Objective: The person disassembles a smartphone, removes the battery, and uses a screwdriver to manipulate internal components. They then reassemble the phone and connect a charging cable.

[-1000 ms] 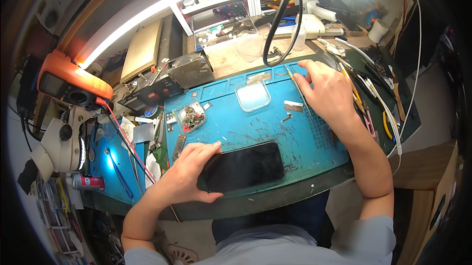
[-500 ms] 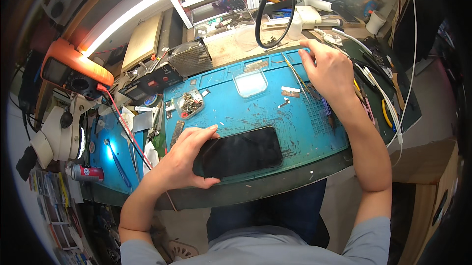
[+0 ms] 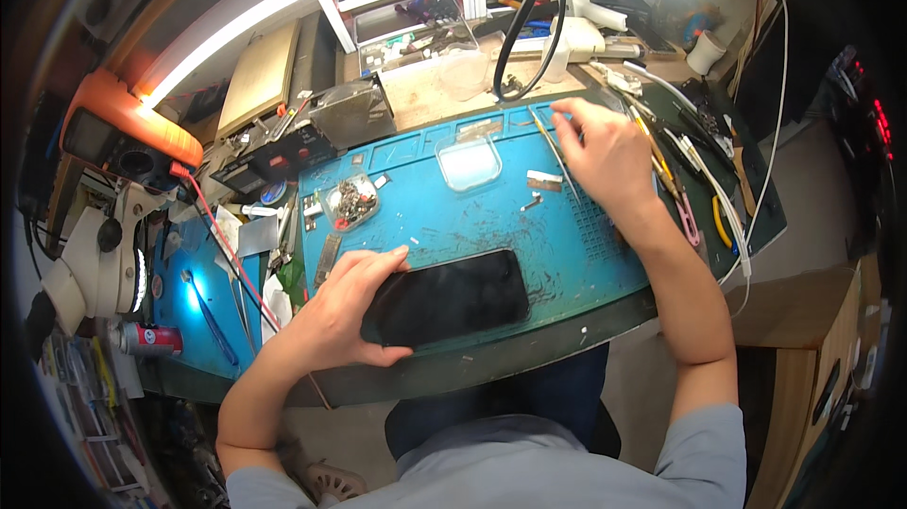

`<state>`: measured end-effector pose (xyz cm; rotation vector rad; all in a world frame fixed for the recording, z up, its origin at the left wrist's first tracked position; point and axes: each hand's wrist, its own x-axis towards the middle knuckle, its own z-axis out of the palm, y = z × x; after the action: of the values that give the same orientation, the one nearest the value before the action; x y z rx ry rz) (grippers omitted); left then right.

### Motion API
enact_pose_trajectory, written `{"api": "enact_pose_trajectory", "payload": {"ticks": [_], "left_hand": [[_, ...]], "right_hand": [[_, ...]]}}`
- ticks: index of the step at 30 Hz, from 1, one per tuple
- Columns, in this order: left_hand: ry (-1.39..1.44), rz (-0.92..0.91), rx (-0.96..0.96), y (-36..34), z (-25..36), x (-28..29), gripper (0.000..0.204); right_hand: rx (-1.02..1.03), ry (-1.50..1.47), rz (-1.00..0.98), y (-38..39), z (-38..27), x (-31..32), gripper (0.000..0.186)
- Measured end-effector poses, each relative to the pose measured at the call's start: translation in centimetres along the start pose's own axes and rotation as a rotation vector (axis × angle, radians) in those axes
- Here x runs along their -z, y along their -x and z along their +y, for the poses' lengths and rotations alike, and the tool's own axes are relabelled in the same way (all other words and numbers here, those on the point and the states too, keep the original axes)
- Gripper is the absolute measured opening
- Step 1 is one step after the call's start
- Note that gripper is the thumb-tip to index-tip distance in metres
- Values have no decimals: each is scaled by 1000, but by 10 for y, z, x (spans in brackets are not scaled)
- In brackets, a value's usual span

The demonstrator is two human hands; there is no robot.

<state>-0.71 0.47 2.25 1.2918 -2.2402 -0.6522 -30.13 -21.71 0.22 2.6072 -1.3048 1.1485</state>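
A black-screened smartphone (image 3: 453, 296) lies face up near the front edge of the blue work mat (image 3: 453, 211). My left hand (image 3: 335, 310) grips its left end, thumb at the near edge and fingers at the far edge. Over the mat's far right part, my right hand (image 3: 609, 155) is closed with its fingers curled downward. Whatever is between those fingertips is hidden. Thin tweezers (image 3: 556, 152) lie just left of that hand, and a small metal plate (image 3: 544, 178) rests nearby.
A clear tray of small screws and parts (image 3: 351, 202) and a shallow clear box (image 3: 470, 164) sit on the mat. Pliers, pens and white cables (image 3: 704, 178) crowd the right. An orange multimeter (image 3: 132, 131) stands left; a black cable loop (image 3: 529, 27) hangs overhead.
The whole view has shifted slightly. My right hand's fingers have curled further down beside the tweezers. My left hand keeps its hold on the smartphone.
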Motion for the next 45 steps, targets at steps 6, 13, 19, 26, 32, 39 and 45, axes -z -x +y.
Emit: {"api": "enact_pose_trajectory", "payload": {"ticks": [6,13,19,26,32,39,45], "left_hand": [[6,13,-7,0,-3,-2,115],[20,18,-10,0,-4,-2,116],[30,8,1,1,-3,-2,116],[36,24,-22,2,-3,-1,114],[1,24,-24,3,-2,1,113],[22,31,-35,1,-3,-2,112],[20,47,-43,4,-4,-3,112]], "right_hand": [[-106,32,-2,-7,3,6,15],[-122,56,-37,-7,9,6,21],[-113,39,-40,-7,11,6,20],[139,-389,-202,-6,-27,7,12],[536,-282,-387,-36,-93,-45,9],[485,-191,-548,-53,-118,-83,13],[453,-155,-658,-62,-130,-84,11]]}}
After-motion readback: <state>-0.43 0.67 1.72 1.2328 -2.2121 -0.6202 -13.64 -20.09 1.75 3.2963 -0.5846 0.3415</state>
